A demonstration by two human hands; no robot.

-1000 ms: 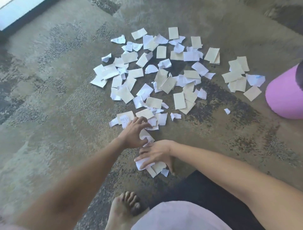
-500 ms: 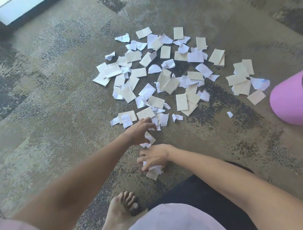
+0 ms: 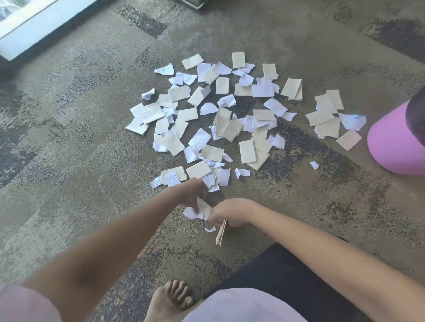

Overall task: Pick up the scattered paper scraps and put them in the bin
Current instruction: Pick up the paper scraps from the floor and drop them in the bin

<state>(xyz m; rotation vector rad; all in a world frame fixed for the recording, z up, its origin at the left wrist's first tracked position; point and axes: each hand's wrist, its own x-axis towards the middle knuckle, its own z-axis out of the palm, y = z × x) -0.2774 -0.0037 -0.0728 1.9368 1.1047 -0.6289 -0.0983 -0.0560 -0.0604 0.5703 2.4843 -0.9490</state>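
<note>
Your right hand [image 3: 230,212] pinches gathered scraps [image 3: 221,232]; left hand [image 3: 193,190] pinches one too. Bin [image 3: 395,142] lies at two o'clock, nearer your right.

Soft daylight from upper left, blurred hands, wide-angle bending at edges

The floor is a mottled grey-brown carpet [image 3: 69,149] with darker patches all over. Up at 10 o'clock there's a white framed panel [image 3: 34,25] lying at an angle. At 12 o'clock, the edge of some grey object [image 3: 192,2], barely in frame. Bare foot [image 3: 170,301] at 6 o'clock, next to pale pink fabric [image 3: 241,306] and dark cloth [image 3: 276,271].
</note>
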